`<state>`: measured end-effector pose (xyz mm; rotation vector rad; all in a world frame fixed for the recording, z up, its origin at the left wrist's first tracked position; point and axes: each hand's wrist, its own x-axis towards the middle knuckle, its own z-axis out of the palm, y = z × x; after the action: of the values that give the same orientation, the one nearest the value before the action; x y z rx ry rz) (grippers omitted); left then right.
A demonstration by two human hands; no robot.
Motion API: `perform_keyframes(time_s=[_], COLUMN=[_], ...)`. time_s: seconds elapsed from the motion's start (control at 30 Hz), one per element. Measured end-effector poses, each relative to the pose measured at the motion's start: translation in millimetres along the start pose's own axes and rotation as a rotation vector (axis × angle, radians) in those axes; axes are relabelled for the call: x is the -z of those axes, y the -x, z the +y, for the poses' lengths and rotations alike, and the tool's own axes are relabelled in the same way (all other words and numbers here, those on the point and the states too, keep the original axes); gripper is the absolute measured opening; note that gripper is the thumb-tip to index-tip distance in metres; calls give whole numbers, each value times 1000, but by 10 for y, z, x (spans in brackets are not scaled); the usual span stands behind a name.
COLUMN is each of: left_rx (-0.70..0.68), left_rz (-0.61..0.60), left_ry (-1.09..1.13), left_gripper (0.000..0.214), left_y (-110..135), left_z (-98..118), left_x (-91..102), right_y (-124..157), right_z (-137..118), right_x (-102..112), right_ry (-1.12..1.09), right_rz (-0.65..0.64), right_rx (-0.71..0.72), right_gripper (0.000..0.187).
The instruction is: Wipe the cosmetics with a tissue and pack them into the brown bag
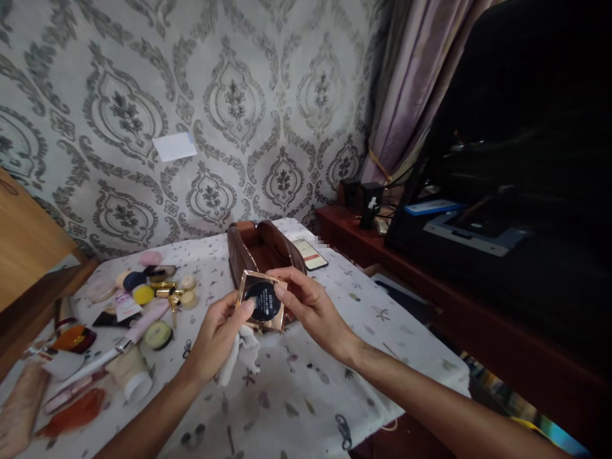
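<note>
Two hands, the left hand (220, 338) and the right hand (313, 311), grip a square case (266, 299) between thumbs and fingers, above the table (272, 427) and just nearer than an open brown bag (234, 255). Its glossy sides could slip if a thumb eased, and the white cloth (245, 350) hanging below the left fingers might get in the way. Cosmetics (146, 322) crowd toward the surface's left edge; a phone (314, 257) lies near its far right corner, with patterned wallpaper (234, 108) behind.
</note>
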<state>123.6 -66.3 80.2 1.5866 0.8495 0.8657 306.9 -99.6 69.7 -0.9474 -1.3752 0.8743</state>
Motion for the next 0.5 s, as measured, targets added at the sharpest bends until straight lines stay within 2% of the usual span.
perform_keyframes(time_s=[0.1, 0.2, 0.27, 0.33, 0.43, 0.5], left_rx=[-19, -65, -118, -203, -329, -383], left_rz=[-2, 19, 54, 106, 140, 128], left_ry=[14, -45, -110, -177, -279, -338], left_gripper=[38, 34, 29, 24, 18, 22], left_y=[-23, -61, -97, -143, -218, -266], left_z=[-28, -30, 0, 53, 145, 196], left_x=[9, 40, 72, 111, 172, 208], right_y=[-16, -107, -216, -352, -566, -697], right_z=[6, -49, -120, -213, -377, -495], right_x=[16, 42, 75, 131, 261, 362], right_ry=[89, -31, -169, -253, -272, -230], right_rz=[13, -58, -163, -275, -446, -579], right_rx=[-15, -177, -303, -364, -342, -314], right_gripper=[39, 51, 59, 62, 48, 44])
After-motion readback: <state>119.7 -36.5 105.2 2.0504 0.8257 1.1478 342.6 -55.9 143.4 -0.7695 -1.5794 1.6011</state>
